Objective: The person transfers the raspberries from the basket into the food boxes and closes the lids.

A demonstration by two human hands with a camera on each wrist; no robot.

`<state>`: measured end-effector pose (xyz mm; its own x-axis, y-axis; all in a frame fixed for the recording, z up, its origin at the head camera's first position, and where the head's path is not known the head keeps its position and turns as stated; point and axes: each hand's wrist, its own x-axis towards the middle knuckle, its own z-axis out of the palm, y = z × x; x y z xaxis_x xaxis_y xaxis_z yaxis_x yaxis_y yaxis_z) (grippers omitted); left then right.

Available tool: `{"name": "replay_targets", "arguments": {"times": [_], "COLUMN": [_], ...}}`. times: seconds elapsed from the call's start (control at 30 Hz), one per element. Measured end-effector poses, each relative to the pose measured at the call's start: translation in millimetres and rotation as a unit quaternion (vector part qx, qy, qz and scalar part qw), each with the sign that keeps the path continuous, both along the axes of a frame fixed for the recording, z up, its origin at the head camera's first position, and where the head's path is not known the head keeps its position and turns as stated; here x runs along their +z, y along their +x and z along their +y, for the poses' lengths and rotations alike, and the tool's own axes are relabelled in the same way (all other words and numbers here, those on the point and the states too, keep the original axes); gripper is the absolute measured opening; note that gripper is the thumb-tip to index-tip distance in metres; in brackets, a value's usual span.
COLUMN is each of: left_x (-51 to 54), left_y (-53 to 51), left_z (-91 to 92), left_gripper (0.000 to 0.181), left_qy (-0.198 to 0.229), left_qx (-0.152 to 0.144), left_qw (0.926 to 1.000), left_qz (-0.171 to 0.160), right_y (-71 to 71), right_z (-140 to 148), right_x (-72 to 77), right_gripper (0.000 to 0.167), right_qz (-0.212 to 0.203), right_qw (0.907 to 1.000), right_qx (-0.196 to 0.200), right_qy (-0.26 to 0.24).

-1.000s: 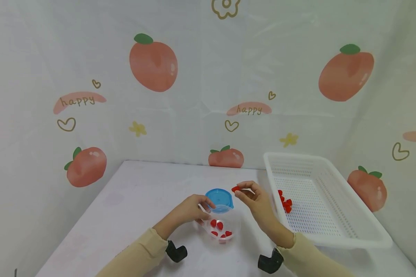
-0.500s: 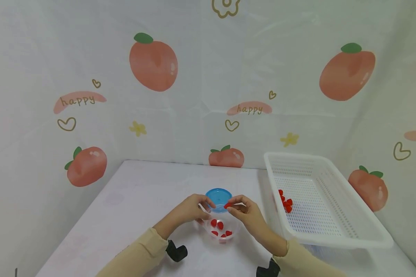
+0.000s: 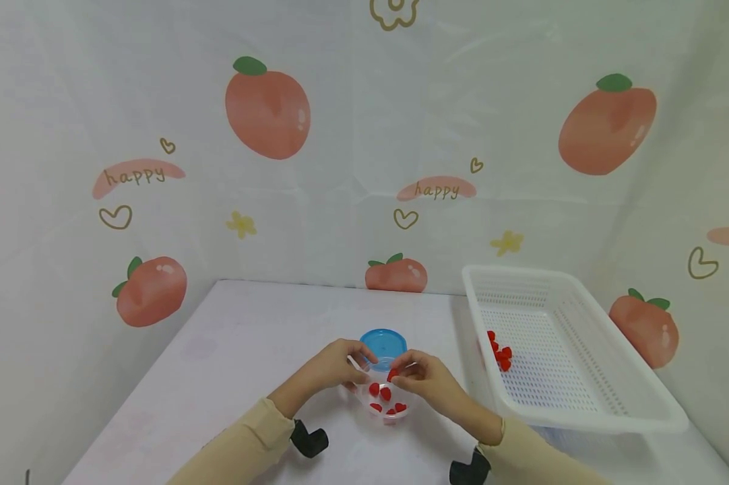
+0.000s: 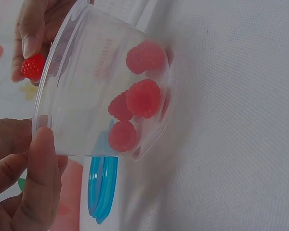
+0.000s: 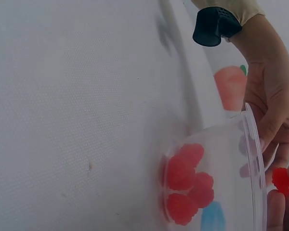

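A clear round tub (image 3: 373, 419) with several red raspberries (image 3: 385, 394) inside stands on the table. My left hand (image 3: 334, 367) grips its rim at the left; in the left wrist view, fingers (image 4: 41, 178) and thumb pinch the wall of the tub (image 4: 77, 120). Between thumb and fingertips my right hand (image 3: 431, 384) pinches one raspberry (image 3: 392, 374) over the tub's mouth, seen also as a raspberry (image 5: 282, 180) just outside the rim in the right wrist view. Behind the tub lies a blue lid (image 3: 384, 343).
A white perforated basket (image 3: 613, 423) stands at the right of the table (image 3: 249, 323), with several raspberries (image 3: 505, 364) along its left side. A patterned cloth (image 3: 340, 135) hangs behind the table.
My right hand has moved left and down with its raspberry, from beside the blue lid to over the tub. My left hand has stayed on the tub.
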<state>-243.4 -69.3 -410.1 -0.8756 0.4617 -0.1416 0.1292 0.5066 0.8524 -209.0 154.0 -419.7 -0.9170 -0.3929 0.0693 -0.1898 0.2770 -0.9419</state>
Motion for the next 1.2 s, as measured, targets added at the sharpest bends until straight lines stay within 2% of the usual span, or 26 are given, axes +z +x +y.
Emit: {"name": "replay_targets", "arguments": {"times": [0.2,0.4,1.2], "left_x": [-0.5,-0.5,-1.2], "left_y": [-0.7,-1.0,-1.0], "left_z": [-0.5,-0.8,-0.6], "left_gripper": [0.028,0.028,0.027], "left_qy": [0.002,0.005,0.002], "left_qx": [-0.005,-0.008,-0.005], "left_qw": [1.0,0.9999,1.0], "left_qz": [0.003,0.008,0.007], "right_y": [-1.6,-2.3,-3.7], "right_z": [1.0,1.7,5.1], "right_x": [1.5,1.8,4.7], "right_gripper": [0.025,0.025,0.027], "right_qz": [0.004,0.009,0.002], "right_qw": [0.9995,0.9991,0.9991], "right_qx": [0.026,0.035,0.042], "right_qy": [0.017,0.022,0.01]}}
